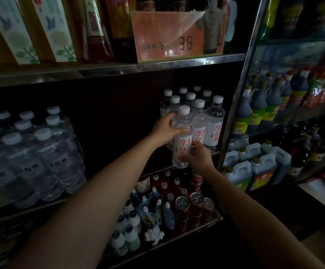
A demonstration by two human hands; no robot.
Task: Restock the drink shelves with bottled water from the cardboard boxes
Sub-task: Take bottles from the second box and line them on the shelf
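At the middle shelf's (pixel 214 153) right front edge, left hand (pixel 164 131) wraps the water bottle's (pixel 183 144) shoulder; right hand (pixel 197 156) pinches its base, seemingly. Bottle unseated; nudging the stocked bottles (pixel 196 105) could topple them.

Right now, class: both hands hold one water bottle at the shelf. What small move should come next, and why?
Probably ease the water bottle back and down beside the shelved bottles: the left hand and right hand hold it with its base over the shelf edge.
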